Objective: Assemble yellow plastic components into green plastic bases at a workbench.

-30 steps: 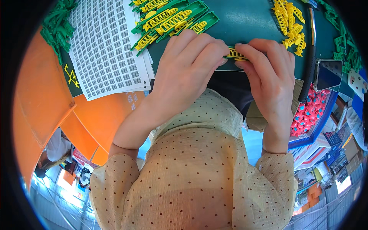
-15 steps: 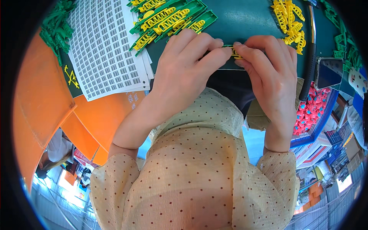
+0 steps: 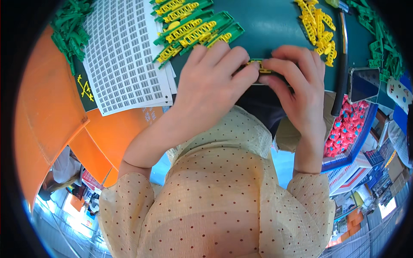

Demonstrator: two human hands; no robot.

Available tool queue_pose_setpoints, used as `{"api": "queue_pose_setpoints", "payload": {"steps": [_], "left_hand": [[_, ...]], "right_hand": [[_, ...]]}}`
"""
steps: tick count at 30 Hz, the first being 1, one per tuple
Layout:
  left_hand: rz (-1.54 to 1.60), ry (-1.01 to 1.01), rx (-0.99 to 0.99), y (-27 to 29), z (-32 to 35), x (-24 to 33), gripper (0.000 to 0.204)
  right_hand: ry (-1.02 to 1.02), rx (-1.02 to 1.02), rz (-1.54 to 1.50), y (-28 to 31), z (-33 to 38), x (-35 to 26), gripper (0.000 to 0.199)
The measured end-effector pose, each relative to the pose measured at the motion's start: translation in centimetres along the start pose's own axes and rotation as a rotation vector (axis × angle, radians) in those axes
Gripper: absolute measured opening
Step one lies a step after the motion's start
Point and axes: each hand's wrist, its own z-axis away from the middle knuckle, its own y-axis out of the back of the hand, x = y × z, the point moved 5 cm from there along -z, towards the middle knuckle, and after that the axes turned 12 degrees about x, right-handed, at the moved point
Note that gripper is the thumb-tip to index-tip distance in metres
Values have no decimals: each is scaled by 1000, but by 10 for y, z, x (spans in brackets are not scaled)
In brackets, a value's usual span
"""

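My left hand (image 3: pixel 215 79) and my right hand (image 3: pixel 299 77) meet at the near edge of the dark green table. Between their fingertips is a small green-and-yellow plastic piece (image 3: pixel 263 69), partly covered by the fingers. My left thumb and forefinger pinch its left end. At its right end, my right forefinger touches the top while the thumb sits below. Just beyond my left hand lie several long green plastic holders (image 3: pixel 221 21) with yellow ladder-like inserts (image 3: pixel 198 33) in them. Loose yellow plastic pieces (image 3: pixel 318 28) form a pile at the far right.
Sheets of printed labels (image 3: pixel 124 56) lie at left, beside green plastic parts (image 3: pixel 71 36) and thin yellow bits (image 3: pixel 85 89). On the right are more green parts (image 3: pixel 380 49), a black-handled rod (image 3: pixel 342 79), a phone (image 3: pixel 363 85) and a blue-rimmed tray of red items (image 3: pixel 344 129).
The view has shifted slightly. My right thumb and forefinger have spread a little, and more of the green-and-yellow piece shows between my hands. The surrounding piles look the same.
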Motion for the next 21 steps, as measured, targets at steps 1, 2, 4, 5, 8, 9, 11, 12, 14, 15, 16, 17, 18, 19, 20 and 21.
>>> {"api": "queue_pose_setpoints", "payload": {"steps": [1, 2, 4, 5, 8, 9, 11, 12, 14, 15, 16, 17, 18, 19, 20, 21], "left_hand": [[20, 15, 12, 1, 2, 1, 16], [39, 31, 25, 2, 4, 1, 16], [40, 33, 41, 8, 4, 2, 20], [57, 48, 115, 15, 2, 1, 24], [75, 107, 222, 36, -4, -17, 28], [-11, 154, 301, 46, -8, -28, 26], [-105, 196, 390, 60, -10, -51, 25], [-148, 216, 404, 64, -9, -66, 24], [-204, 228, 427, 67, -7, -75, 23], [-177, 267, 349, 63, -8, -78, 23], [-150, 307, 272, 58, -8, -81, 23], [-122, 276, 258, 52, -8, -81, 21], [-135, 271, 266, 52, -10, -82, 21], [-105, 277, 304, 54, -11, -83, 20], [-74, 283, 342, 57, -12, -85, 18], [-85, 302, 371, 64, -16, -90, 18]], "right_hand": [[-24, 32, -45, 3, 1, 0, 25], [-7, 40, -50, 5, 4, 1, 25], [-84, 221, -139, 17, 10, 6, 24], [-143, 289, -150, 21, 11, 7, 20], [-225, 411, -184, 23, 14, 18, 18], [-215, 419, -189, 21, 12, 19, 18], [-157, 382, -124, 15, 9, 18, 18], [-143, 389, -133, 12, 9, 18, 18], [-88, 305, -74, 1, 10, 16, 20], [-74, 313, -83, 0, 9, 15, 20], [-72, 267, -52, -1, 10, 15, 17], [-69, 222, -20, -3, 11, 15, 14], [-58, 231, -28, -3, 11, 14, 14], [-99, 267, -54, -2, 11, 16, 14], [-140, 301, -81, -3, 11, 20, 15], [-126, 344, -81, -4, 13, 23, 15]]}}
